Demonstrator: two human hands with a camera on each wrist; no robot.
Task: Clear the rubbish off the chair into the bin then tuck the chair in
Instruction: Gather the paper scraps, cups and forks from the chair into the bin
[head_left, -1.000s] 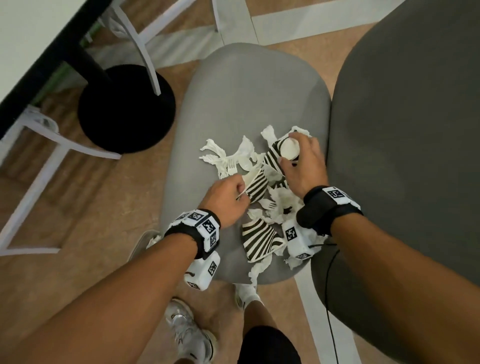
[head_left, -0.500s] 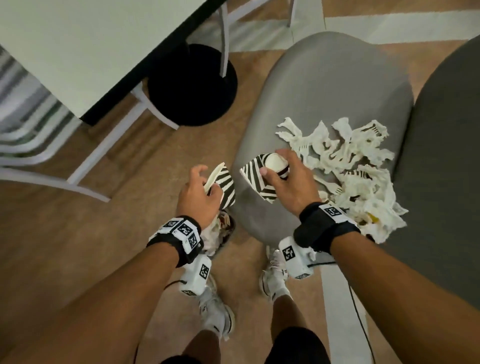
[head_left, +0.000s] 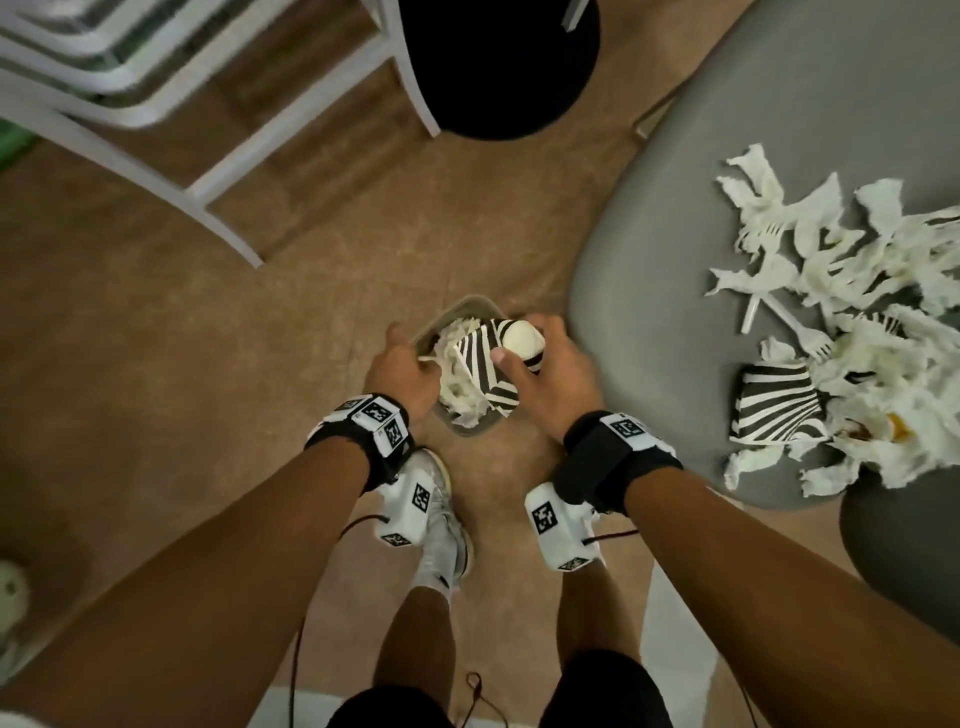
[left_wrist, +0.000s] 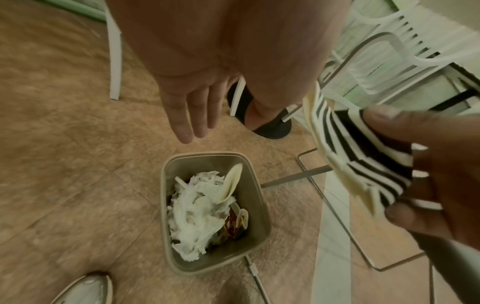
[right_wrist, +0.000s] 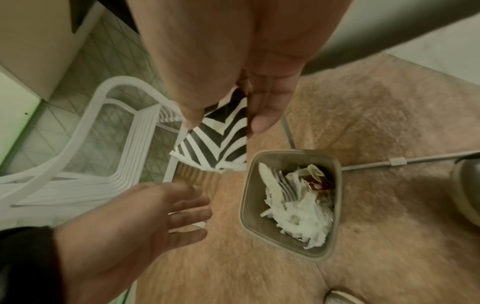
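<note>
Both hands are over the bin (left_wrist: 215, 211) now, off the grey chair (head_left: 727, 270) where they were grabbing a second ago. The left hand (left_wrist: 192, 107) has let its striped scrap go: fingers straight, holding nothing, above the bin. The right hand (head_left: 545, 379) still pinches a striped paper plate piece (right_wrist: 223, 142) with a white ball (head_left: 524, 338), right above the bin's tissue heap. Beside the bin, the chair seat still carries shredded napkins (head_left: 857, 291), a plastic fork (head_left: 795, 322) and another striped plate piece (head_left: 774, 405).
</note>
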